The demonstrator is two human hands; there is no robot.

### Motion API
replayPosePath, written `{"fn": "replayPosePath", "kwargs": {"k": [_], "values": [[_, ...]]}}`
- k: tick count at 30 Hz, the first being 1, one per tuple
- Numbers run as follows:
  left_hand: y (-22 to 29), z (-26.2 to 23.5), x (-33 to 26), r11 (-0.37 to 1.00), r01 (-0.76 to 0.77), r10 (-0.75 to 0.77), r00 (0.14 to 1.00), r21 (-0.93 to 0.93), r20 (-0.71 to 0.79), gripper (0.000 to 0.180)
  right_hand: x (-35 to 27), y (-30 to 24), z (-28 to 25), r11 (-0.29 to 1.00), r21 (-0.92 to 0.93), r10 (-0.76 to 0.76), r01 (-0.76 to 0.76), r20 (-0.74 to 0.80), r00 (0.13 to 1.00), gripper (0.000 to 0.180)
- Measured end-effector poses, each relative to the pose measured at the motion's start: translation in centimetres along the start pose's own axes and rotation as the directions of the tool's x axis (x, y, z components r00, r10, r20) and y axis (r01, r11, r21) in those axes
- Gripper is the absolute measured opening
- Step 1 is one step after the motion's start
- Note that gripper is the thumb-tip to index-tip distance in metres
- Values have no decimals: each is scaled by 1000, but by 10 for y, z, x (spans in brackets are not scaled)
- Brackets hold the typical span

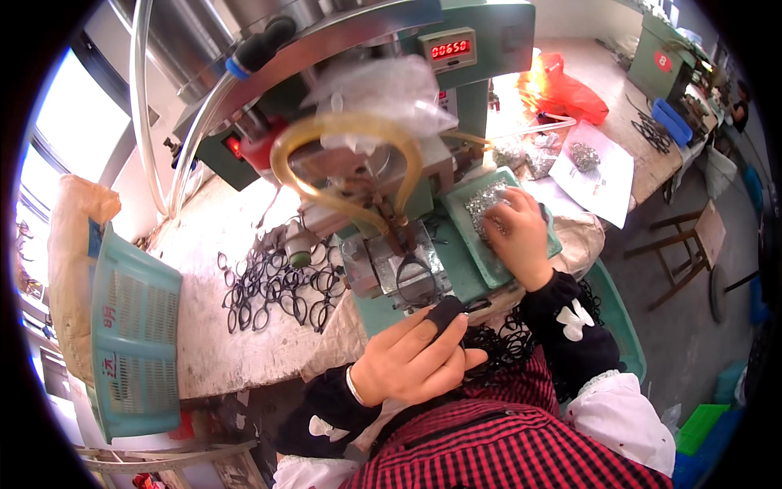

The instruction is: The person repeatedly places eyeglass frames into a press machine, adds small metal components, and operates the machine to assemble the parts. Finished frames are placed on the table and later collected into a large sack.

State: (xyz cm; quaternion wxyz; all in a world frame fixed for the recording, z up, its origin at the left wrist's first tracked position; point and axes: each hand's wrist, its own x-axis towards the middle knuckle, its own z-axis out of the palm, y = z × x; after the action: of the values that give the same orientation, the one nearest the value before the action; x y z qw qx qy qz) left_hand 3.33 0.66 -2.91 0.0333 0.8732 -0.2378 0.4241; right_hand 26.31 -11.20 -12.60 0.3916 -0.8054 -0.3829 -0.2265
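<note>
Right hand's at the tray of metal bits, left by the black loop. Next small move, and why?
Probably pinch one metal bit from the green tray with the right hand and bring it toward the black loop: the right fingers are at the bits, and the left hand is beside the loop at the machine.

On my left, white daylight glares through a dark-framed window. The table before me has a pale, worn top, its front edge bowed by the lens, and runs away to my upper right past a strong patch of glare. Behind it I see a pale wall. Farther along stands a green machine. To my right, a wooden stool sits on the smooth grey floor, with a bright green bin lower down.
</note>
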Motion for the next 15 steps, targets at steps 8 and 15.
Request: {"fn": "replayPosePath", "kwargs": {"k": [8,15], "values": [[32,-35,-22,949,302,-285,945,-93,160,31,20,-12,34,960,-267,-54,84,116,992,10],[16,-121,-125,219,914,-682,394,342,-616,17,-30,18,-32,486,765,598,-422,61,799,18]]}}
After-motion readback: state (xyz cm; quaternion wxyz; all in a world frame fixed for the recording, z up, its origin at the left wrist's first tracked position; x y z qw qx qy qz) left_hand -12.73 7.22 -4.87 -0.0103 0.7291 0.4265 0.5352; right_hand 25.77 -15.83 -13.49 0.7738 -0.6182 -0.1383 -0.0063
